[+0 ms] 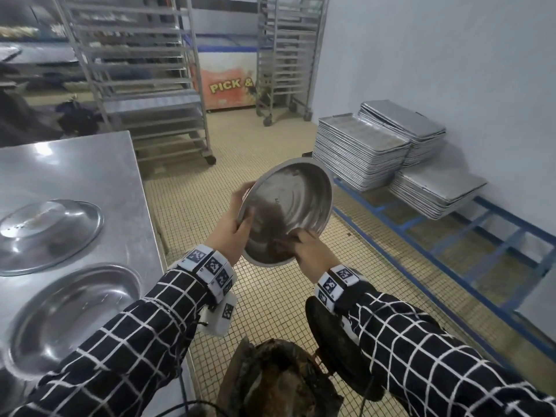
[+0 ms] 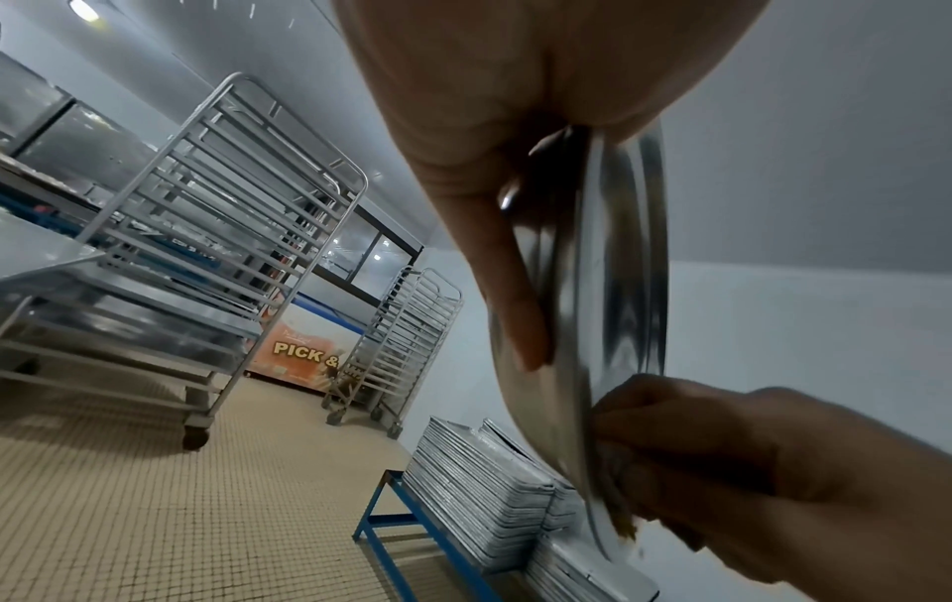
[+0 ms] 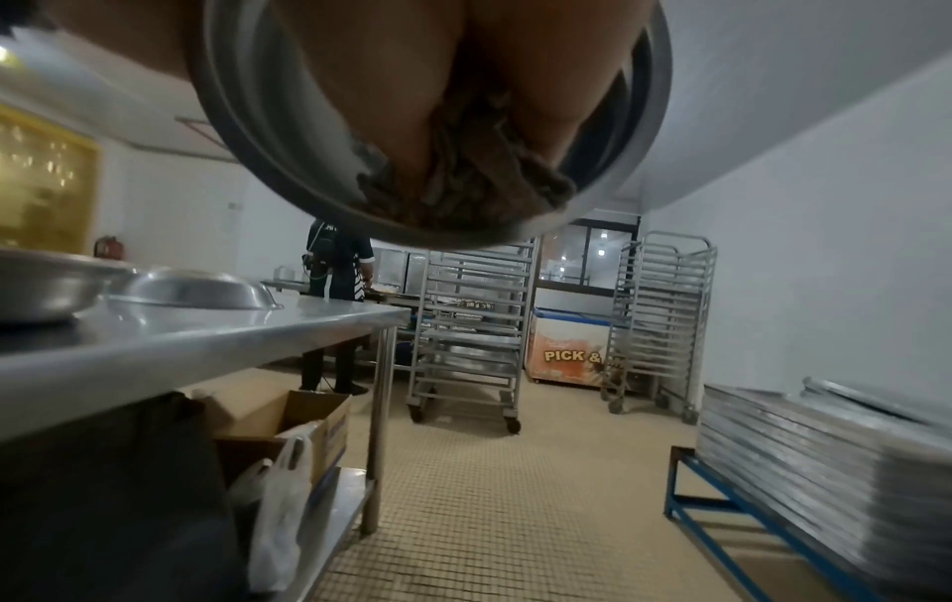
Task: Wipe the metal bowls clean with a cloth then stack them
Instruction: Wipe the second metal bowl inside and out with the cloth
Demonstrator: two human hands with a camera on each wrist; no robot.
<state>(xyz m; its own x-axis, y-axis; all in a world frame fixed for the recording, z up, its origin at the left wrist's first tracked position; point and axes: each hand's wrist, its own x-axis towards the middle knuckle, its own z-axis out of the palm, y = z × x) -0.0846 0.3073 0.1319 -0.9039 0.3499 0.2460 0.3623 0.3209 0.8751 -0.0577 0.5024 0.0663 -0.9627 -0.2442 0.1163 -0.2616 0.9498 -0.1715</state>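
Observation:
A shallow metal bowl (image 1: 288,206) is held tilted in the air over the floor, its inside facing me. My left hand (image 1: 237,218) grips its left rim, thumb inside, fingers behind. My right hand (image 1: 307,245) presses a bunched brown cloth (image 1: 281,245) against the lower inside of the bowl. The right wrist view shows the cloth (image 3: 463,179) crumpled under my fingers inside the bowl (image 3: 268,122). In the left wrist view the bowl (image 2: 618,285) is seen edge-on, with my left hand (image 2: 515,252) on its rim. Two more metal bowls sit on the steel table (image 1: 90,164): one upside down (image 1: 45,233), one upright (image 1: 72,314).
Stacks of baking trays (image 1: 361,149) lie on a blue frame (image 1: 451,236) along the right wall. Wheeled tray racks (image 1: 144,85) and a chest freezer (image 1: 228,82) stand farther back. A person (image 3: 334,293) stands at a far counter. A dark object (image 1: 276,377) is near my feet.

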